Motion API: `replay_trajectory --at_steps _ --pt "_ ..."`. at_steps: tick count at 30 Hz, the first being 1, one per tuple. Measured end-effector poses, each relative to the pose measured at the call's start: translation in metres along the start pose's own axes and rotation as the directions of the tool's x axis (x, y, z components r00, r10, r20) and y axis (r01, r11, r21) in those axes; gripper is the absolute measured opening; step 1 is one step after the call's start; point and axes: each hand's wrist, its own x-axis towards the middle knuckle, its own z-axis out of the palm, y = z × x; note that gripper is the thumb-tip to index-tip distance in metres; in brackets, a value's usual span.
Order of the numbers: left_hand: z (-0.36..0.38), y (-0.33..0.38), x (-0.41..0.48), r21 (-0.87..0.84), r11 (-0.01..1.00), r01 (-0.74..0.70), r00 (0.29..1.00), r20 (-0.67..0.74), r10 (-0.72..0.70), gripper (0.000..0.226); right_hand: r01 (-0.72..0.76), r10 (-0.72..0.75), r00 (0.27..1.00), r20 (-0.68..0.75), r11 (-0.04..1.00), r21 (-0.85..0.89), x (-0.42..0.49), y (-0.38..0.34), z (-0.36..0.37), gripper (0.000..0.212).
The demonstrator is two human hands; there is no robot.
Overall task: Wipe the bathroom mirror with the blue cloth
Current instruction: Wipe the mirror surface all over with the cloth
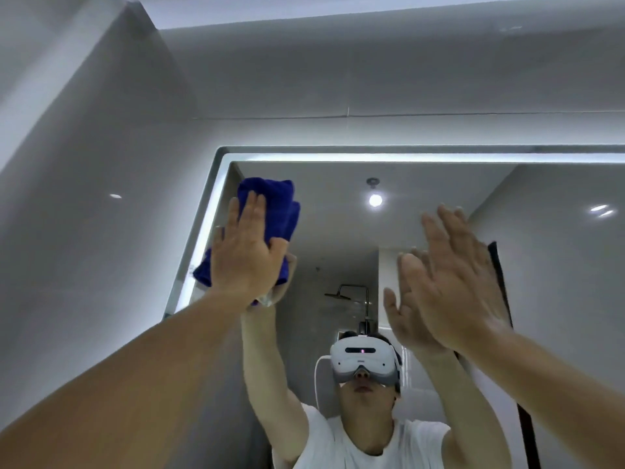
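Left hand [243, 252]: fingers [252, 214] straight, pressing flat on the blue cloth [270, 201].
Blue cloth: bunched under and above those fingers, against the mirror [439, 184] near its lit upper-left corner.
Right hand [456, 282]: fingers [443, 228] straight, spread, holding nothing; blurred, close to the glass, contact unclear.
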Motion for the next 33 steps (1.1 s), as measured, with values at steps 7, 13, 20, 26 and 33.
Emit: replay_trajectory --at_steps 7,13,20,26,33 --pt "-0.022 -0.060 -0.017 0.049 0.990 0.134 0.991 -0.009 -0.134 0.069 0.089 -0.094 0.995 0.032 0.987 0.134 0.015 -0.069 0.047 0.068" --pt "-0.020 -0.062 -0.015 0.007 0.931 0.365 0.930 -0.059 -0.364 0.061 0.191 -0.203 0.973 0.110 0.975 0.109 0.027 -0.083 0.056 0.067" --pt "-0.003 -0.008 0.051 0.093 0.924 0.371 0.929 -0.017 -0.371 0.063 0.174 -0.176 0.979 0.103 0.984 0.030 0.037 -0.008 0.023 0.065" --pt "0.026 0.083 0.094 0.049 0.972 0.230 0.971 0.060 -0.233 0.065 0.136 -0.123 0.987 0.101 0.982 -0.133 0.040 0.080 -0.029 0.063" --pt "0.056 0.199 0.094 0.049 0.998 0.042 0.993 0.110 -0.047 0.065 0.007 0.009 0.997 0.080 0.979 -0.202 0.033 0.177 -0.093 0.062"
